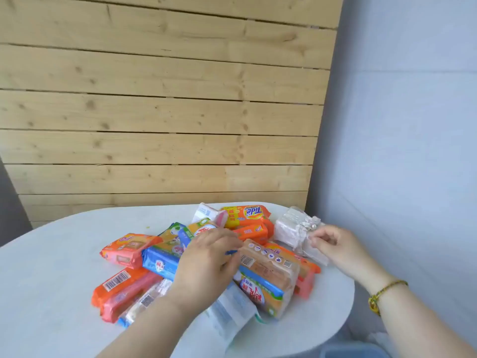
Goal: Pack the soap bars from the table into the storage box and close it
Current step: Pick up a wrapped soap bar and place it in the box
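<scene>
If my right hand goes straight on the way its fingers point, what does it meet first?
The clear-wrapped white soap with the bow, just left of your right hand; the fingertips seem almost on its wrapping.

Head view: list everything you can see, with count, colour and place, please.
soap packs: about a dozen, heaped, count unclear; orange, blue, yellow, tan; table centre
Tide pack: one, orange-yellow, pile's far edge
clear-wrapped soap: one, white, right of pile
table: one, white, rounded
plank wall: one, pale wood, behind
grey wall: one, right
blue container: one, partly seen, bottom right
bracelet: one, yellow, right wrist
left hand: one, on the pile, grip unclear
right hand: one, pinches clear-wrapped soap's wrapper
</scene>
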Tool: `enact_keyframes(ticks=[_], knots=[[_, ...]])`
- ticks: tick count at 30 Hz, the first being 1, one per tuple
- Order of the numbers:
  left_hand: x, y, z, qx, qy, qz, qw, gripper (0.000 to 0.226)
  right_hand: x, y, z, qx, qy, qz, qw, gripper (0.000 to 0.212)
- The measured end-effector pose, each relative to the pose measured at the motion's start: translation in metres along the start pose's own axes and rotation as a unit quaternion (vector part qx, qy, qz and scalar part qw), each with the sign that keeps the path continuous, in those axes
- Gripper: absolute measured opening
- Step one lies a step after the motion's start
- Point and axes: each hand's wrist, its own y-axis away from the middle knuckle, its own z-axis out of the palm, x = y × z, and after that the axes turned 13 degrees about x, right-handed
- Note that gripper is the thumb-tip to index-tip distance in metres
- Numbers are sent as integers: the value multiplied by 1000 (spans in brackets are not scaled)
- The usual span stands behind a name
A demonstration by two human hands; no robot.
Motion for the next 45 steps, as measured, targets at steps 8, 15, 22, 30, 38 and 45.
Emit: enact_keyframes(ticks=[8,15,22,30,38,45], knots=[[38,4,40,-198,-150,80,965,63,20,-1,-19,46,111,8,993,33],[40,8,56,-296,-204,59,931,77,27,-27,-8,-50,195,28,979,77],[28,14,64,-287,-200,63,935,68,32,-64,14,-131,285,34,949,99],[22,17,69,-256,-172,60,949,67,35,-66,25,-103,281,37,954,96],[30,13,65,-266,-108,33,957,102,41,-38,0,-25,217,15,976,97],[62,13,71,-138,-22,71,988,43,49,-2,-68,44,169,36,984,94]])
